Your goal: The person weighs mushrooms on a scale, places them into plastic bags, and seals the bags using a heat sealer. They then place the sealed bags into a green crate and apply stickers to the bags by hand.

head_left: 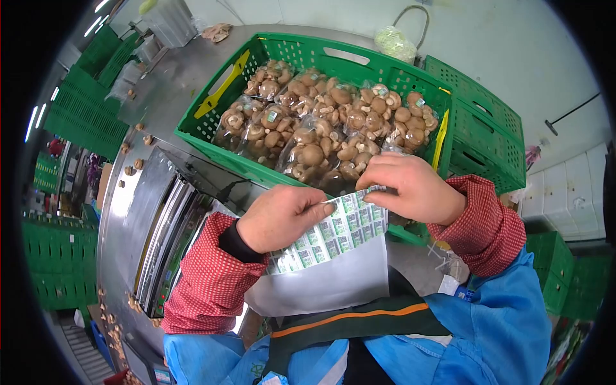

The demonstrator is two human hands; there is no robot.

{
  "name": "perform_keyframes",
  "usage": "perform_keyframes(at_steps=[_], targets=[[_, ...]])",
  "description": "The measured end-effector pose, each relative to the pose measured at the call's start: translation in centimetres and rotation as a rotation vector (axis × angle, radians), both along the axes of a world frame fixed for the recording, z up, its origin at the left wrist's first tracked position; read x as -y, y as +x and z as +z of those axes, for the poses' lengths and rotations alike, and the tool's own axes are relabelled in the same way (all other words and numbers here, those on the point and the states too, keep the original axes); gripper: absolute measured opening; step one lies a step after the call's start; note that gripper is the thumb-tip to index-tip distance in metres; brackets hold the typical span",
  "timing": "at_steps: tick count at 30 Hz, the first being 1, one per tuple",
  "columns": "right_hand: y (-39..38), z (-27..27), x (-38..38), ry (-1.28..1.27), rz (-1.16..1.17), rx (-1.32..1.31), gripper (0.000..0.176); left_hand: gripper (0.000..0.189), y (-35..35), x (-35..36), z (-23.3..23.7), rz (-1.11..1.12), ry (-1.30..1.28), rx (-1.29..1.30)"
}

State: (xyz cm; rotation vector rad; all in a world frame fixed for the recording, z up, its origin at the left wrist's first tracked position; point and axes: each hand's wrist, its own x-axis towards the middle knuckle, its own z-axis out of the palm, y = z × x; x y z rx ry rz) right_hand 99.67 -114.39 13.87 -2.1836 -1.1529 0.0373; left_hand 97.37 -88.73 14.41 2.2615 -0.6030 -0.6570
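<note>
A sheet of small green-and-white labels (pixel 330 234) is held up in front of my body, its lower part plain white. My left hand (pixel 279 218) grips its upper edge between thumb and fingers. At the upper right corner, my right hand (pixel 410 187) pinches the sheet with the fingers closed. Just beyond both hands stands a green crate (pixel 192 138) holding several clear bags of brown mushrooms (pixel 311 154). Some bags carry a small label on top.
A wrapping machine (pixel 163 244) stands at the left on the metal table (pixel 122 212), with loose mushrooms (pixel 129 171) around it. More green crates (pixel 481 128) are stacked at the right. A bag with pale green contents (pixel 394 43) lies behind the large crate.
</note>
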Motion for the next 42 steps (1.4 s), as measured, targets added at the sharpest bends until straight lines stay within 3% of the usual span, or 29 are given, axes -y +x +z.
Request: perform_keyframes(at_steps=[3,10,11,14,16,19,22,25,28,31,34,35,38,42], targets=[[-1.1,-0.4,-0.6,-0.15,-0.007,0.314,0.016,0.026,0.4,-0.5,-1.0,-0.021,-0.071,-0.08],[-2.8,-1.9,-2.0,-0.211,0.058,0.583,0.011,0.031,0.7,-2.0,-4.0,0.043,-0.232,-0.308],[-2.5,-2.0,-2.1,-0.15,0.095,0.494,0.011,0.032,0.8,-2.4,-4.2,0.055,-0.253,-0.322],[0.2,-1.3,-3.0,0.132,-0.077,0.104,0.008,0.028,0.5,-4.3,-4.4,0.124,-0.197,-0.356],[4.6,-2.3,-3.5,0.103,-0.332,-0.401,0.01,0.03,-0.2,-4.8,-4.5,0.19,-0.221,-0.374],[13.2,-9.1,-5.1,0.088,-0.42,-0.266,0.025,0.031,-0.8,-5.3,-5.3,0.192,-0.267,-0.357],[15.7,-12.3,-7.1,-0.219,-0.496,-0.074,0.023,0.029,-1.0,-5.2,-5.6,0.227,-0.301,-0.398],[13.8,-9.2,-6.2,-0.266,-0.508,0.127,0.024,0.029,-1.1,-5.6,-5.9,0.228,-0.282,-0.328],[12.1,-6.9,-2.9,-0.175,-0.434,-0.338,0.029,0.027,-1.0,-5.7,-5.3,0.229,-0.268,-0.302],[11.1,-10.7,-0.2,-0.363,-0.287,-0.14,0.033,0.026,-0.1,-5.0,-5.2,0.145,-0.258,-0.268],[8.0,-7.4,-1.3,-0.267,-0.339,0.29,0.036,0.026,0.5,-3.9,-4.6,0.083,-0.252,-0.166],[6.5,-5.0,-2.1,-0.209,-0.365,0.163,0.031,0.025,0.7,-3.9,-4.5,0.044,-0.228,-0.184],[2.5,0.2,-3.2,-0.069,-0.1,-0.358,0.027,0.023,1.0,-3.1,-3.9,0.009,-0.213,-0.176],[-1.0,-1.0,-3.6,-0.043,-0.057,-0.111,0.019,0.026,0.9,-1.8,-3.9,-0.044,-0.264,-0.09]])
